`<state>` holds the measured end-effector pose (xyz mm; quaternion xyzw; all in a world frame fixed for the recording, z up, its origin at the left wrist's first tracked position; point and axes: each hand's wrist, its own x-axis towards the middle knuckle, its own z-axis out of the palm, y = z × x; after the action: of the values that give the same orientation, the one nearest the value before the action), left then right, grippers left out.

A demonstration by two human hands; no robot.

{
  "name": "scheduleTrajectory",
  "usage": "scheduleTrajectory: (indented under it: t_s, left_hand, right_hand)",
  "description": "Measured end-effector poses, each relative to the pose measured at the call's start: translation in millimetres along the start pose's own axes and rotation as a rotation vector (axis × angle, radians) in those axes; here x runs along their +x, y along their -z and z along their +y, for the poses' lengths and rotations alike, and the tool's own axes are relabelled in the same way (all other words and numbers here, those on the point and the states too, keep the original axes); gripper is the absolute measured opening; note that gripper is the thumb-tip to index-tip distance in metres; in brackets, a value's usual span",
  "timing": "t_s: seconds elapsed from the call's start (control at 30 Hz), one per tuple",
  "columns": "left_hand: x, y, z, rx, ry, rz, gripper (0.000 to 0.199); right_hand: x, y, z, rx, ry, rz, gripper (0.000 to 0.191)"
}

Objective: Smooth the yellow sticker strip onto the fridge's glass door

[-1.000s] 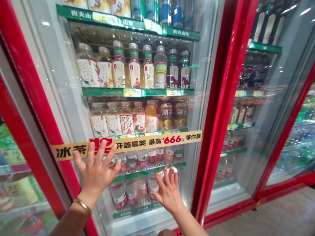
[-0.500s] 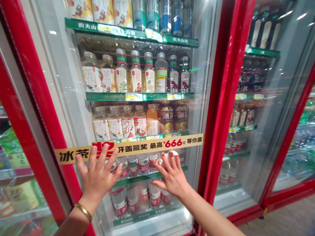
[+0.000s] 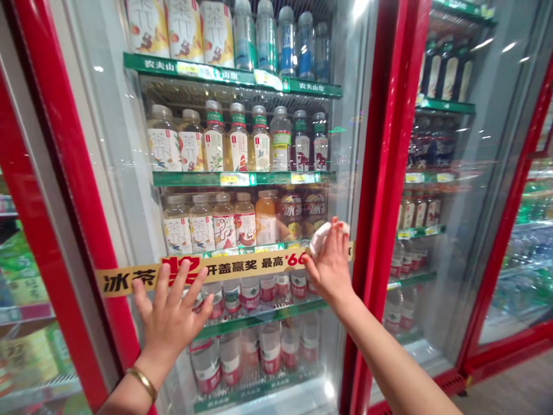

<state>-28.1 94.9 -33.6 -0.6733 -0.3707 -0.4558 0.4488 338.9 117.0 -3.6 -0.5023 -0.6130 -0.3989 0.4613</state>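
Note:
My left hand [image 3: 170,320] lies with fingers spread on the glass door [image 3: 173,369], its fingertips over the left part of a gold promotional strip [image 3: 235,268]. It holds nothing, and a gold bangle circles that wrist. Up by the door's right side, my right hand [image 3: 334,274] presses a crumpled white cloth [image 3: 318,237] against the glass. The fingers lie flat over the cloth and hide most of it. That hand also covers the right part of the strip's print.
Behind the glass, green-edged shelves [image 3: 199,179] carry rows of drink bottles [image 3: 237,141]. A red door frame [image 3: 380,190] runs along the right, and another red frame [image 3: 64,138] along the left. More stocked coolers stand on both sides.
My right hand has moved up and to the right with the white cloth, from below the strip to over its right end. My left hand stays in place on the strip. The view has tilted slightly up.

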Motion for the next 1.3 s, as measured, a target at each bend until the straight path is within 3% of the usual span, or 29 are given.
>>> scheduleTrajectory:
  t_s: [0.07, 0.1, 0.13, 0.23, 0.3, 0.43, 0.5, 0.63, 0.7, 0.73, 0.83, 0.9, 0.97, 1.07, 1.13, 1.2, 1.3]
  left_hand:
    - [-1, 0.0, 0, 0.003, 0.004, -0.007, 0.090]
    - [-1, 0.1, 0, 0.004, 0.006, -0.009, 0.090]
    - [-1, 0.3, 0, 0.004, 0.008, -0.011, 0.091]
    - [-1, 0.5, 0, 0.005, 0.007, -0.009, 0.090]
    - [-1, 0.3, 0, 0.007, 0.000, -0.005, 0.089]
    - [0, -0.6, 1, 0.000, 0.005, 0.010, 0.086]
    - [0, -0.7, 1, -0.004, 0.013, 0.011, 0.086]
    - [0, -0.8, 1, -0.005, 0.016, 0.012, 0.090]
    - [-1, -1.2, 1, -0.003, 0.018, 0.011, 0.092]
    - [-1, -1.4, 1, -0.004, 0.019, 0.009, 0.092]
    - [-2, -2.0, 1, -0.009, 0.017, 0.004, 0.090]
    - [-2, -2.0, 0, -0.008, 0.015, 0.003, 0.089]
    - [-2, -1.9, 0, -0.004, 0.012, 0.003, 0.088]
    - [-2, -2.0, 0, 0.002, 0.010, 0.011, 0.087]
    - [-2, -2.1, 0, 0.001, 0.013, 0.013, 0.086]
    - [-1, -2.3, 1, 0.000, 0.013, 0.014, 0.086]
    - [-1, -2.3, 2, 0.012, 0.010, 0.018, 0.087]
  right_hand:
    - [16, 2, 0, -0.028, -0.156, 0.017, 0.100]
    - [20, 2, -6, -0.042, -0.153, 0.018, 0.103]
    - [20, 2, -14, -0.052, -0.092, 0.011, 0.107]
    - [7, 2, -33, -0.068, 0.264, -0.027, 0.117]
    - [4, 5, -27, -0.093, 0.332, -0.048, 0.113]
    - [35, 10, 5, -0.109, -0.081, -0.027, 0.103]
    - [45, 9, 5, -0.080, -0.134, -0.017, 0.108]
    - [20, 5, -14, -0.031, 0.252, -0.116, 0.127]
    - [8, 5, -10, -0.037, 0.351, -0.155, 0.125]
    - [10, 7, -2, -0.048, 0.305, -0.154, 0.121]
    - [39, 13, 21, -0.058, -0.029, -0.080, 0.110]
    - [59, 15, 19, -0.029, -0.130, -0.032, 0.108]
    - [60, 15, -1, 0.003, -0.030, -0.039, 0.114]
    - [29, 12, -35, 0.042, 0.310, -0.161, 0.117]
    - [12, 11, -37, 0.046, 0.397, -0.194, 0.112]
    - [18, 12, -22, 0.022, 0.240, -0.137, 0.110]
    - [54, 12, -4, -0.004, -0.114, -0.010, 0.108]
